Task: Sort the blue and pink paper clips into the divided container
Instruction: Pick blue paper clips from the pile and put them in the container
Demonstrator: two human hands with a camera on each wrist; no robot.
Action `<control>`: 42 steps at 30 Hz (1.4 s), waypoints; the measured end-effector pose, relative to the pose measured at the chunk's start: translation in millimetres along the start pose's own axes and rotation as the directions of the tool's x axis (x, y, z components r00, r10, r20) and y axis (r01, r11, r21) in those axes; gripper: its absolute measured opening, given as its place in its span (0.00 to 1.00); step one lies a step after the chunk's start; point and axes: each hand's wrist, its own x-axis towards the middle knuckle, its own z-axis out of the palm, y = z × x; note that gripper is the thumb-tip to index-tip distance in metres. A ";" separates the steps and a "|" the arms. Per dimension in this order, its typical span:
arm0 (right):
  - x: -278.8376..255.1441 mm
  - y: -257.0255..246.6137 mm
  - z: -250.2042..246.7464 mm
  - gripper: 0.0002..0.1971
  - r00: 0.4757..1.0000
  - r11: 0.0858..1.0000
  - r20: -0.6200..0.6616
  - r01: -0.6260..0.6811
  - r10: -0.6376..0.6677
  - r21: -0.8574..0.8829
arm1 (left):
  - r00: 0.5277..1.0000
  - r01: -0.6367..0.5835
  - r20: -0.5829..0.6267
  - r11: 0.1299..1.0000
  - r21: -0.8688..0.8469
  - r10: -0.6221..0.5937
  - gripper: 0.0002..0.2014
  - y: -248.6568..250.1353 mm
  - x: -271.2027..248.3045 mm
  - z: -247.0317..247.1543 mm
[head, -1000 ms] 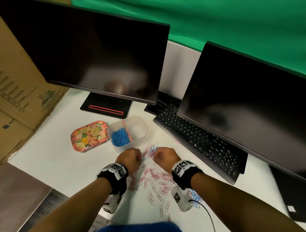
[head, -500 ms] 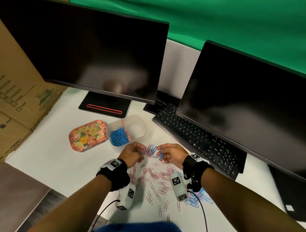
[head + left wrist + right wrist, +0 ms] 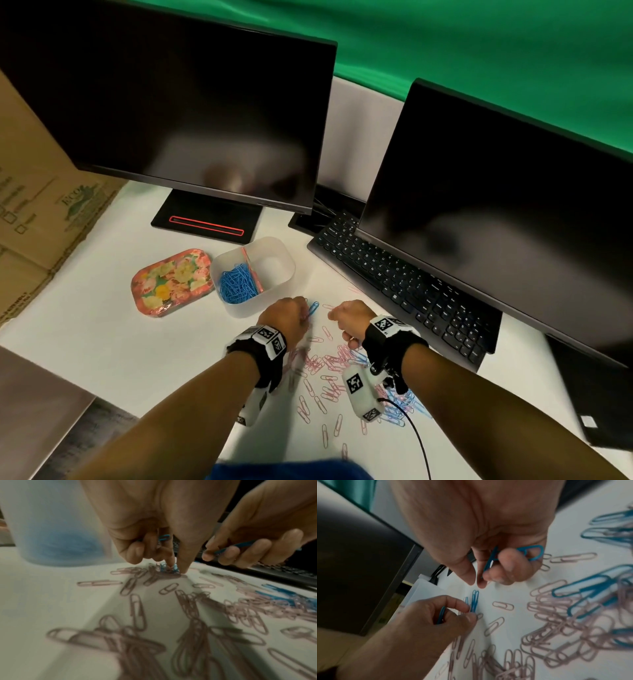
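Observation:
The translucent divided container stands on the table; its left compartment holds a heap of blue paper clips, and the right one shows no clips. Just in front of it my left hand pinches blue clips lying on the table, with another blue clip tucked in its curled fingers. My right hand is a little to the right, fingers curled round blue clips. Several pink clips are scattered between my wrists. More blue clips lie under my right wrist.
Two dark monitors overhang the back of the table. A black keyboard lies close to my right hand. A floral tin sits left of the container, and a cardboard box stands at far left.
My hands have drawn apart. The left hand has come down onto the blue clips beside the container, and the right hand has pulled back to the right with its blue clips.

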 end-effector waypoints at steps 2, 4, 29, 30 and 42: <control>-0.2 -3.8 0.9 0.06 1.000 0.995 0.009 0.025 -0.025 -0.092 | 1.000 0.008 0.016 0.999 0.038 -0.008 0.06 -2.3 -1.0 1.7; -1.9 -6.1 0.8 0.10 1.000 0.994 0.026 0.016 -0.014 -0.109 | 1.000 0.014 0.017 0.998 0.053 -0.015 0.07 -7.5 -3.2 3.7; -12.9 6.4 24.2 0.09 0.892 0.371 0.192 0.355 -0.409 -0.858 | 0.994 0.112 0.014 0.994 0.009 -0.112 0.05 -22.1 -8.4 -6.4; -11.8 6.5 24.1 0.11 0.892 0.389 0.191 0.361 -0.410 -0.847 | 0.993 0.113 0.024 0.994 0.016 -0.113 0.05 -21.4 -9.0 -7.0; -15.4 2.1 34.9 0.12 0.913 0.342 0.168 0.302 -0.371 -0.890 | 0.995 0.067 -0.034 0.888 -0.455 -0.093 0.09 -24.5 -25.8 -16.4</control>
